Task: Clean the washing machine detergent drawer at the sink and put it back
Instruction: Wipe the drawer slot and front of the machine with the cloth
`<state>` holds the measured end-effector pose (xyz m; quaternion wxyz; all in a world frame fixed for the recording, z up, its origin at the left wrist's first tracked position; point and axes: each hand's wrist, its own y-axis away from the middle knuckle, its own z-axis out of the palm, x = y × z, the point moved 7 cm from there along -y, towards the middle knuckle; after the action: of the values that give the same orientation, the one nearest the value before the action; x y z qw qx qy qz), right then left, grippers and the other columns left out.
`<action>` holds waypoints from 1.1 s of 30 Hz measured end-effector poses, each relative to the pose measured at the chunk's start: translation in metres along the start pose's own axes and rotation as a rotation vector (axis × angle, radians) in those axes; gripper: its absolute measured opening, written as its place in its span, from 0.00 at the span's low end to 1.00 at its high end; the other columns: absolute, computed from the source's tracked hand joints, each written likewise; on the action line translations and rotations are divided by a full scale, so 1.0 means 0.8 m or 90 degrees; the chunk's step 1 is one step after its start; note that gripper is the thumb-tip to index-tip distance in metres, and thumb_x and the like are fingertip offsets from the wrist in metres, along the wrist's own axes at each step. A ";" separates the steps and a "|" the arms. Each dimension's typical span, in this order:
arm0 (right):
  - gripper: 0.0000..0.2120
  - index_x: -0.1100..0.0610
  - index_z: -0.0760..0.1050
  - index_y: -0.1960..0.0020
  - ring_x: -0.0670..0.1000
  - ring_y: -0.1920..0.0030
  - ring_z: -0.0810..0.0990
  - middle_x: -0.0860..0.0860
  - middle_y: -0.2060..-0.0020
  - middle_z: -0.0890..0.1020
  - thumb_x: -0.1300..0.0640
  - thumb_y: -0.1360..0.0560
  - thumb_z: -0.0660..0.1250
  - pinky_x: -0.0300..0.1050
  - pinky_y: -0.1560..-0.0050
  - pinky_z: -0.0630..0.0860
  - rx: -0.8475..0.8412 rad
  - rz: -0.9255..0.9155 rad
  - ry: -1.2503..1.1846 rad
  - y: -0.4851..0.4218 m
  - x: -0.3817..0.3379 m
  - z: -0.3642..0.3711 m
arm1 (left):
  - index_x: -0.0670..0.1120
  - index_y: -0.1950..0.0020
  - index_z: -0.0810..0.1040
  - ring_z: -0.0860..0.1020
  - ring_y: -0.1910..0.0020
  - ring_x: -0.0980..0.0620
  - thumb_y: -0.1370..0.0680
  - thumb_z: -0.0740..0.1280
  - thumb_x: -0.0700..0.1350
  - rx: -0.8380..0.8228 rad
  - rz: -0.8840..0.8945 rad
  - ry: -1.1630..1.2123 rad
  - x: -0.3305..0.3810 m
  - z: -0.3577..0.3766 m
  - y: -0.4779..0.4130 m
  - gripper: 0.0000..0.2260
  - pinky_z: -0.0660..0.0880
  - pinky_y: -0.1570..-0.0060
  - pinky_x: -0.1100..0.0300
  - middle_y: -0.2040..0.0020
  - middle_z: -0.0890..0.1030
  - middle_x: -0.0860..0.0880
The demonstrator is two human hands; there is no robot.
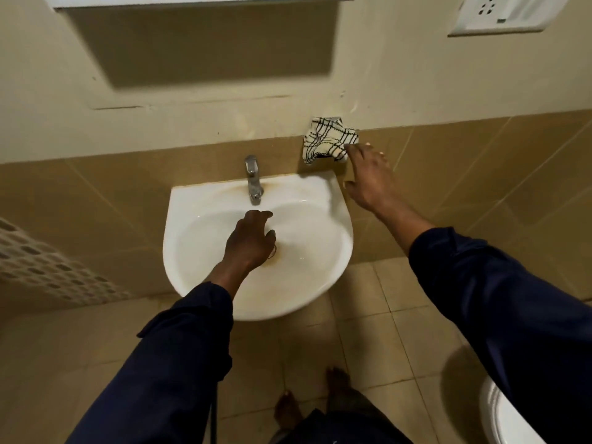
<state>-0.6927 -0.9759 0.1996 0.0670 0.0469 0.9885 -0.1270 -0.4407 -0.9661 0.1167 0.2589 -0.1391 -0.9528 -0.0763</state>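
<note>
Standing barefoot at a white wall-hung sink (336, 219), its rounded front rim jutting over the tiled floor (368, 331), with clear floor to the right as far as a white toilet rim (499, 418) at the lower right corner. Hanging the left hand (251, 240) over the basin near the drain, fingers loosely curled, gripping nothing visible. Reaching the right hand (368, 177) past the sink's right edge, fingers spread, fingertips touching a black-checked white cloth (328, 141) draped on a wall holder above the tile line. Facing a chrome tap (254, 181) at the back rim, spout pointing into the basin. Seeing no detergent drawer anywhere in view, so not telling its direction or long axis. Leaving a perforated white panel (48, 270) at far left, well apart.
</note>
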 end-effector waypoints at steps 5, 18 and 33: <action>0.40 0.56 0.58 0.25 0.60 0.28 0.62 0.58 0.28 0.65 0.55 0.31 0.73 0.59 0.29 0.61 -0.061 -0.059 0.021 -0.064 -0.001 0.027 | 0.49 0.26 0.66 0.67 0.30 0.46 0.19 0.61 0.47 0.009 -0.033 0.015 -0.018 0.008 -0.024 0.21 0.67 0.36 0.53 0.28 0.66 0.49; 0.14 0.54 0.80 0.41 0.59 0.45 0.77 0.55 0.44 0.82 0.57 0.27 0.71 0.45 0.54 0.69 -0.225 -0.212 -0.060 -0.158 0.006 0.026 | 0.47 0.27 0.69 0.71 0.33 0.45 0.21 0.64 0.45 0.054 -0.176 0.060 -0.024 0.036 -0.025 0.21 0.72 0.39 0.51 0.30 0.69 0.46; 0.15 0.60 0.75 0.38 0.61 0.47 0.81 0.60 0.45 0.82 0.64 0.22 0.57 0.59 0.47 0.77 -0.643 0.138 -0.992 0.033 -0.111 0.092 | 0.46 0.28 0.70 0.71 0.31 0.49 0.20 0.63 0.45 0.139 -0.328 0.126 -0.032 0.044 0.089 0.20 0.66 0.36 0.60 0.29 0.71 0.48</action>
<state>-0.5930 -0.9761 0.1356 0.7349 0.0061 0.5929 0.3291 -0.4143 -0.8970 0.0788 0.3362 0.1444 -0.9293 -0.0501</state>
